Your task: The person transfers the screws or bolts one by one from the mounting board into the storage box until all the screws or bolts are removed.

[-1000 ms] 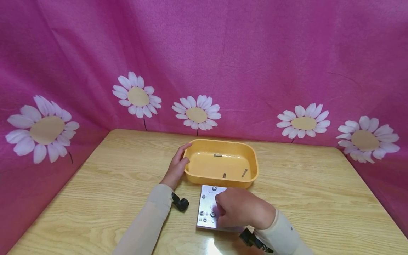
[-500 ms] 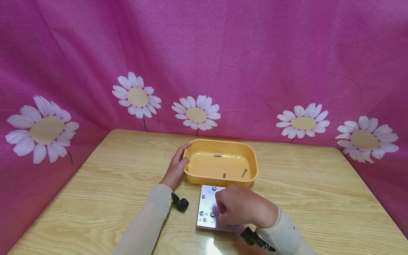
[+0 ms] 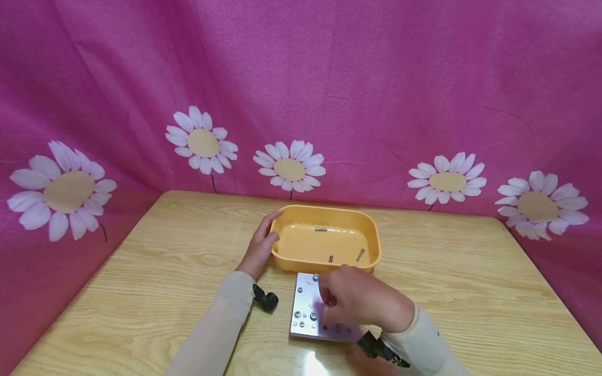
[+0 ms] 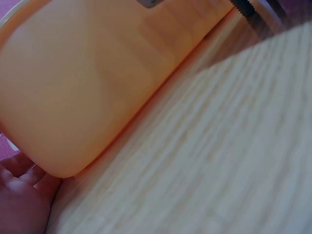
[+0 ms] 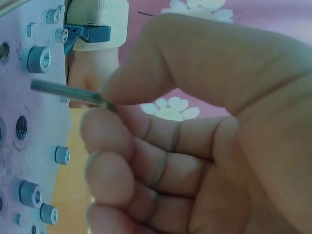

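My right hand [image 3: 362, 300] hovers over a silver metal plate [image 3: 308, 303] with several socket-head screws standing in it. Between thumb and forefinger it pinches a thin metal screw [image 5: 66, 91]; the screw's shank points at the plate, apart from it, and its fingertip end is partly hidden. A threaded hole [image 5: 21, 127] shows in the plate close by. With my left hand [image 3: 259, 246] I hold the left end of a yellow plastic tray [image 3: 324, 265], thumb and fingers at its rim. In the left wrist view the fingers [image 4: 29, 175] meet the tray's corner.
Inside the tray lie several loose screws, one near the back wall [image 3: 321, 230] and another at the right [image 3: 360, 255]. The plate lies just in front of the tray on a wooden table [image 3: 470, 292]. A pink flowered cloth [image 3: 367, 104] hangs behind.
My right hand has shifted slightly up and to the right, uncovering holes along the plate's near edge. The left hand and the tray stay where they were.
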### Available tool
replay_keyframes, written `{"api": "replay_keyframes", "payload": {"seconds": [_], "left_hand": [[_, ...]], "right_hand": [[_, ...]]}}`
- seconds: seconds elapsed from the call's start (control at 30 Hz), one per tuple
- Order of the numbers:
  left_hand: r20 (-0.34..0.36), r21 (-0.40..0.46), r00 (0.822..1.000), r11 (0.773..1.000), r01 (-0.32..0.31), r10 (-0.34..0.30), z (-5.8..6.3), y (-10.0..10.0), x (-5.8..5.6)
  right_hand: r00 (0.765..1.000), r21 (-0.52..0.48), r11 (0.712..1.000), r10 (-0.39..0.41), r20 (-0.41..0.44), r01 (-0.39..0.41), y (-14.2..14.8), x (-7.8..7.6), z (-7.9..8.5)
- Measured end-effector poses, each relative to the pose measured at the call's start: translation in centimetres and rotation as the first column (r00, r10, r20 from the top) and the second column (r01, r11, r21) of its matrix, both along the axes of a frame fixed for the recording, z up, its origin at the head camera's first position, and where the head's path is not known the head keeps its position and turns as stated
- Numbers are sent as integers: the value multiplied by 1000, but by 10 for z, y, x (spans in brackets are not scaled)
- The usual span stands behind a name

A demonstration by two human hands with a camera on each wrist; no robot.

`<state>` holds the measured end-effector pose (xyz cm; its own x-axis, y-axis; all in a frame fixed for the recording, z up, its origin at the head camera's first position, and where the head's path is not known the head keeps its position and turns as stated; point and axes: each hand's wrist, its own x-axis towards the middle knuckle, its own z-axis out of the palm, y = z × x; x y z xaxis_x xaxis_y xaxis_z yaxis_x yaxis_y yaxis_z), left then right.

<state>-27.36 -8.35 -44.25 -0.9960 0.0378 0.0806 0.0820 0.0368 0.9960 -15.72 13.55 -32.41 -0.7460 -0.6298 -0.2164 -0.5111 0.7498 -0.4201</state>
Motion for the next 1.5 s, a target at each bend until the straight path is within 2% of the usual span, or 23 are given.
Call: {"api": "replay_keyframes", "payload": {"seconds": [0.17,0.4,0.63,0.73,0.87,0.97,1.13,1.3,1.5], "left_hand": [[-4,6,1000,1000,2,-2,0,0,0],[-7,19,1000,1000,24,-23,1,-1,0],[4,7,998,998,57,-57,30,0,20],[0,14,998,998,63,-63,31,0,21],[5,-1,998,998,62,-62,31,0,20],[7,6,998,998,62,-62,20,-1,13],[-1,21,999,999,47,-47,3,-1,2],[-9,-7,1000,1000,16,-16,0,0,0],[3,6,1000,1000,23,-23,1,-1,0]], "right_hand": [[1000,-44,999,-3,-5,3,1,-3,1],[995,-89,995,29,-97,-37,2,-7,0],[976,-163,983,46,-213,-82,5,-13,-6],[975,-219,973,29,-221,-79,6,-17,-8],[966,-285,956,-9,-257,-67,7,-23,-13],[953,-318,946,-38,-302,-63,9,-27,-17],[939,-367,930,-93,-330,-37,13,-34,-22],[931,-399,917,-139,-337,-8,19,-42,-27],[910,-425,903,-224,-349,59,26,-54,-36]]}}
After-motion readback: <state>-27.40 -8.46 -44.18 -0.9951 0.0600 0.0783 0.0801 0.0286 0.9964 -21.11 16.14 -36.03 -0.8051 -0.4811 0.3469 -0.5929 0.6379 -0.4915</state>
